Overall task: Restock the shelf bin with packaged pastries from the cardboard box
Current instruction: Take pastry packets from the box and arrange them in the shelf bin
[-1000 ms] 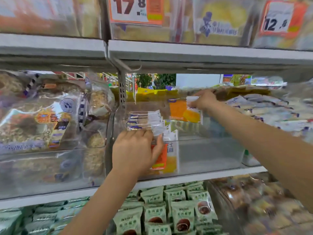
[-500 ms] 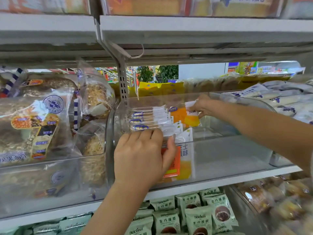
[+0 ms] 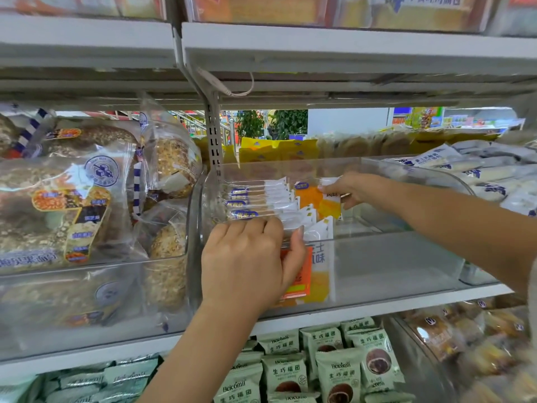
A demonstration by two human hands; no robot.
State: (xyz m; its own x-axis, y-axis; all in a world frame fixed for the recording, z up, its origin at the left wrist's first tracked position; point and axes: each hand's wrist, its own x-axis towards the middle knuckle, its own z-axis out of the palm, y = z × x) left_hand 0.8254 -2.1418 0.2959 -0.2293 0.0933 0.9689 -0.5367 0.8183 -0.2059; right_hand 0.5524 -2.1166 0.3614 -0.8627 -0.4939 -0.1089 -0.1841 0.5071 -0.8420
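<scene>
Camera tilted down, white shelf (image 3: 377, 308), shop behind

Inside the clear shelf bin (image 3: 406, 181), at its left end: a row of pastry packets (image 3: 261, 200) standing upright, one behind another. Left hand (image 3: 247, 263) over the bin's front wall, gripping the nearest packets. Right hand (image 3: 348, 187) behind the row, pinching one more packet (image 3: 316, 199). Left of the bin: bagged breads (image 3: 72, 199). On the shelf below: small cake packs (image 3: 334, 365).
</scene>
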